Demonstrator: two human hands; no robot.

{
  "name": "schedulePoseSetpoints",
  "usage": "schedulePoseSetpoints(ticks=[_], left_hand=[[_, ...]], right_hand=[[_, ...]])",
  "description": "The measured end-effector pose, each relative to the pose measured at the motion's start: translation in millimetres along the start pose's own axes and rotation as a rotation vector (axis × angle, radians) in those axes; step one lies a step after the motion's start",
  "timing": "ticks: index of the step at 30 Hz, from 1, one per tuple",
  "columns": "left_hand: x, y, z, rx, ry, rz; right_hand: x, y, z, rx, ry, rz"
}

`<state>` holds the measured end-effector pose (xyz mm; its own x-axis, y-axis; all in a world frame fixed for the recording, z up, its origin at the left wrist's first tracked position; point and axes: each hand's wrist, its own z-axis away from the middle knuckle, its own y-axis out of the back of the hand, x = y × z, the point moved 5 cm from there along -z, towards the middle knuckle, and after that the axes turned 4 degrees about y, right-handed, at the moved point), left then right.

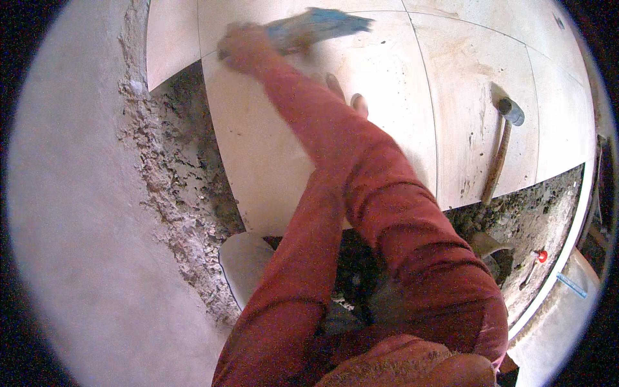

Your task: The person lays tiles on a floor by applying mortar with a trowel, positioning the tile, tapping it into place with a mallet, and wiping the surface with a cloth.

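Note:
My right arm, in a red sleeve, reaches across to the upper left. At its end my right hand [247, 48], smeared by motion, is closed on a dirty blue-grey cloth [319, 27] that trails to the right over a pale floor tile [271, 148]. Beneath the right forearm, my left arm crosses over the same tile. Of my left hand [358, 104] only a couple of fingers show past the sleeve; they are stretched out and apart, low over the tile or resting on it. The forearm hides the palm.
A mallet [511, 112] with a dark head and wooden handle lies on the right-hand tile. Rough mortar [193, 148] borders the tiles at left and lower right. A white strip [548, 284], a small red-topped object [541, 256] and a blue stick [572, 285] are at right.

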<state>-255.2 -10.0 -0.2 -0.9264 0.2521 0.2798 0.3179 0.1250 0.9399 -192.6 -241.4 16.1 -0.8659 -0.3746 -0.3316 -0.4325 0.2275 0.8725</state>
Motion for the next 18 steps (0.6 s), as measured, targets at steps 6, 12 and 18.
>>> schedulePoseSetpoints(ticks=[6, 12, 18], left_hand=[[-1, -5, -3, -0.062, 0.005, -0.023], [-2, -5, -9, -0.002, 0.035, -0.061], [-1, -1, -10, -0.025, 0.05, 0.003]], right_hand=[[10, 12, -8, -0.108, 0.088, 0.138], [184, 158, 93, 0.082, 0.337, 0.012], [381, 259, 215, -0.155, -0.519, -0.014]])
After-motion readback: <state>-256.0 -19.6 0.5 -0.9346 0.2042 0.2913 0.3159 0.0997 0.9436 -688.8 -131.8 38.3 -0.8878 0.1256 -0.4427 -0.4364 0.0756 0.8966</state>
